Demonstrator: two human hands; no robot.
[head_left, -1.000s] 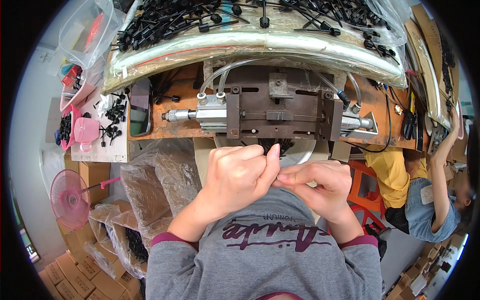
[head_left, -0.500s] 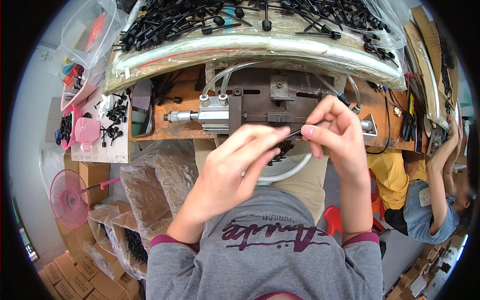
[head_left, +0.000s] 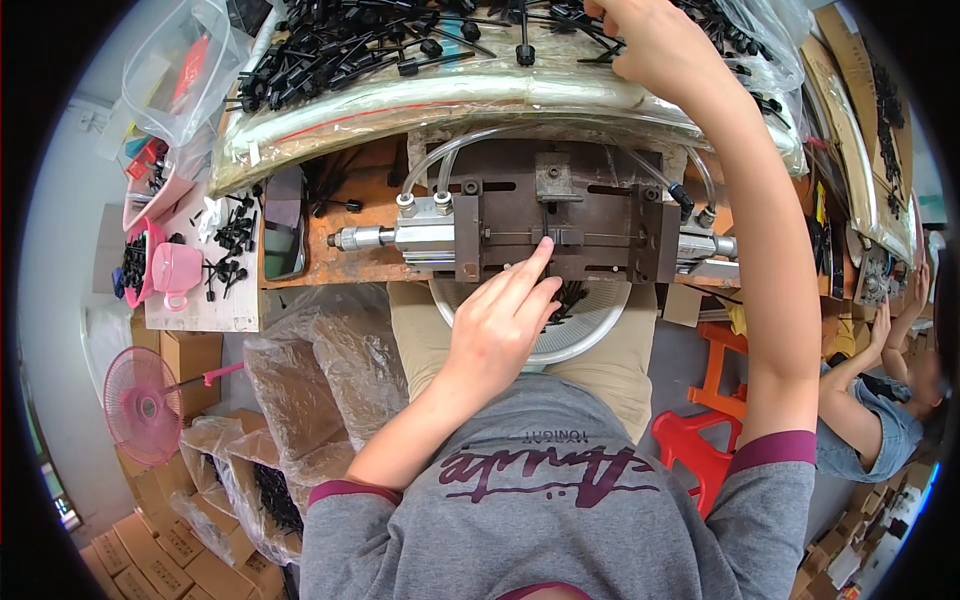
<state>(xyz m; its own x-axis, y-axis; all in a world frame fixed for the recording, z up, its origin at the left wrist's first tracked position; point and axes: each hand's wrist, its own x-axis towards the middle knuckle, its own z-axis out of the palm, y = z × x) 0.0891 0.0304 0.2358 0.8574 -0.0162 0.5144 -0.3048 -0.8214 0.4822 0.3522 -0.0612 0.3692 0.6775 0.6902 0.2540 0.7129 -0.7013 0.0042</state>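
Note:
My left hand (head_left: 500, 325) reaches over the front of a dark metal clamping fixture (head_left: 510, 165). Its index finger is stretched out, the tip touching a small black part (head_left: 548, 225) at the fixture's middle; the hand grips nothing visible. My right hand (head_left: 665, 55) is extended over the heap of black plastic stems with knobbed ends (head_left: 350, 45) at the far side. Its thumb and fingers look apart, though the frame's top edge cuts some off. Beneath my left hand, a white round basket (head_left: 585, 345) with black pieces sits between my legs.
Metal cylinders (head_left: 425, 240) with clear hoses flank the fixture. A plastic-wrapped padded edge (head_left: 480, 105) borders the heap. At left are a pink cup (head_left: 176, 270) and a pink fan (head_left: 143, 405). A red stool (head_left: 695, 445) stands at right, near another person's arm (head_left: 850, 410).
My hands have parted. The right has left the front of the fixture for the far heap; the left has moved to the fixture's middle, its index fingertip now on the black part.

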